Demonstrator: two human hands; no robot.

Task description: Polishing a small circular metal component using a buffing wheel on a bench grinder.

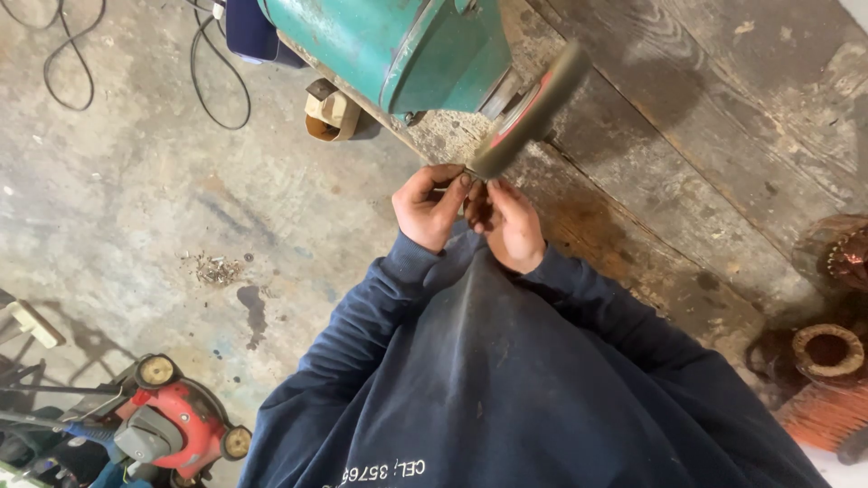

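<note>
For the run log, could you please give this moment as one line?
left hand + right hand: pinch small part | at: grinder wheel edge | machine: teal bench grinder | on: wooden bench

Head camera looks steeply down, close over workbench (pixel 687 154).

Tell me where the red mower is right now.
Head view, bottom left corner: the red mower sits on the concrete floor, left of the person's left sleeve, well away from the green grinder.

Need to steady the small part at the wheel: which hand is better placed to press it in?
Probably the right hand: it sits directly under the grinder wheel, fingertips at its edge. The left hand pinches the small part from the side, farther off.
</note>
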